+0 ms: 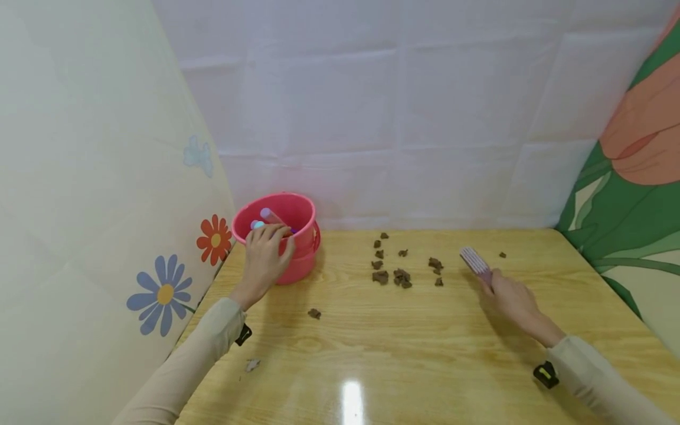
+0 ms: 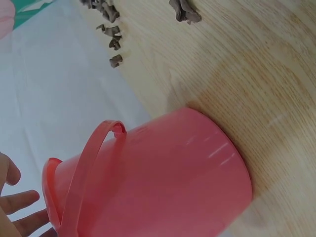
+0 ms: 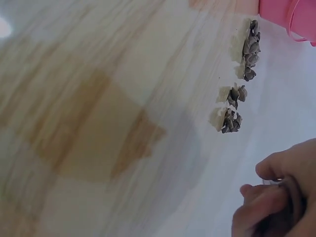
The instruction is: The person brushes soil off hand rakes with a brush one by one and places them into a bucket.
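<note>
A pink bucket [image 1: 298, 270] stands at the back left of the table. Over its near rim reaches my left hand [image 1: 265, 255], fingertips partly hidden inside; the left wrist view shows its fingers [image 2: 19, 201] apart and fairly straight beside the rim. Light purple sticks [image 1: 272, 216] and a light blue-tipped thing [image 1: 258, 225] poke up within the bucket. On the right, my right hand [image 1: 515, 301] grips a purple brush [image 1: 474, 261] with pale bristles by its handle, held above the table. Most of the brush is hidden in the right wrist view.
Several crumpled brown scraps [image 1: 402, 277] lie in the middle back of the wooden table [image 1: 404, 348]. Single scraps [image 1: 314, 313] lie nearer the left, and a greyish one [image 1: 252, 365] near the front left. White cloth [image 1: 425, 118] hangs behind; printed flower panels flank both sides.
</note>
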`<state>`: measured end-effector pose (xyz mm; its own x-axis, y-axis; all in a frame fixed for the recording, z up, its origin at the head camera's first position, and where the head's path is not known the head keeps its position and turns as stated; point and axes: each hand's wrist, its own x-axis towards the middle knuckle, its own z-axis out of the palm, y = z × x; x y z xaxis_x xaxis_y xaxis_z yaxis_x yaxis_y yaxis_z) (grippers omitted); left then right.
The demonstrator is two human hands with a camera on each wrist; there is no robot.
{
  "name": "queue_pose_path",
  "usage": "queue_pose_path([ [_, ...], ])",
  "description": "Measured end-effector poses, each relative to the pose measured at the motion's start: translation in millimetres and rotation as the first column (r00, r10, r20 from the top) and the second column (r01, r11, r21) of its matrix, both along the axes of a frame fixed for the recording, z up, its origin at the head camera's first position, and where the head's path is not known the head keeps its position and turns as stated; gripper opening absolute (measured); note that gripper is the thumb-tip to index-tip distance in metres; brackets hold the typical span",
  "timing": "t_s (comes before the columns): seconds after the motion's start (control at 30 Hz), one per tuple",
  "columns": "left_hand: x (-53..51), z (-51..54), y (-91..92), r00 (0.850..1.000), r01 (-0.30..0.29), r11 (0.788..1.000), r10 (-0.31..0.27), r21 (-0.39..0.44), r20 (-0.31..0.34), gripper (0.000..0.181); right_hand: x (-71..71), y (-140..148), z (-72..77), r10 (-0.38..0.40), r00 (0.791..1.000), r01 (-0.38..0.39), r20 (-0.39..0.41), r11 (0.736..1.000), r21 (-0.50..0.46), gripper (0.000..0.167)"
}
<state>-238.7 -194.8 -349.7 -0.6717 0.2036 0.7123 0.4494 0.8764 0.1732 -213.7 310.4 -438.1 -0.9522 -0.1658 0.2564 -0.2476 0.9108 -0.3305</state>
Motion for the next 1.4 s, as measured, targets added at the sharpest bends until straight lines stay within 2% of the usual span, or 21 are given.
queue_pose_path([
  [0.13,1.6,-0.5,-0.3,1.000,-0.010,1.000,0.011,-0.012,0.012,0.024,2.5,2.6,-2.4,0.031,0.999,-0.030,-0.028,0.999,0.031,0.026],
  [0.17,2.1,-0.6,-0.3,1.000,-0.014,1.000,0.014,-0.017,0.016,0.025,3.2,3.4,-2.5,0.033,0.999,-0.032,-0.014,0.999,0.034,0.027],
  [0.3,3.7,-0.8,-0.9,0.999,-0.021,0.999,0.022,-0.026,0.025,0.029,4.8,7.9,-1.7,0.007,0.995,-0.009,0.101,1.000,0.022,0.036],
  [0.4,3.5,0.0,-1.7,1.000,-0.016,1.000,0.017,-0.023,0.012,0.028,3.8,11.3,1.4,-0.026,0.974,0.023,0.224,1.000,0.014,0.049],
  [0.57,3.4,1.7,-3.5,1.000,-0.025,0.999,0.025,-0.024,0.004,0.028,-1.1,17.6,2.8,-0.016,0.960,-0.006,0.281,0.997,0.077,0.047],
  [0.63,4.2,2.4,-4.1,0.999,-0.032,0.999,0.032,-0.025,0.021,0.030,-3.2,20.5,1.0,-0.017,0.957,-0.011,0.289,0.995,0.097,0.043],
  [0.8,6.2,3.5,-5.0,0.996,-0.044,0.998,0.047,-0.042,0.075,0.035,-9.1,27.1,-4.5,-0.057,0.933,0.019,0.355,0.994,0.110,0.041],
  [1.07,6.1,3.0,-6.3,0.995,-0.043,0.998,0.046,-0.036,0.087,0.038,-11.3,31.5,-11.0,-0.092,0.918,0.048,0.387,0.991,0.121,0.039],
  [1.4,4.3,4.0,-4.6,0.991,-0.052,0.998,0.057,-0.044,0.123,0.042,-9.6,31.2,-9.8,-0.134,0.921,0.101,0.366,0.989,0.108,0.037],
])
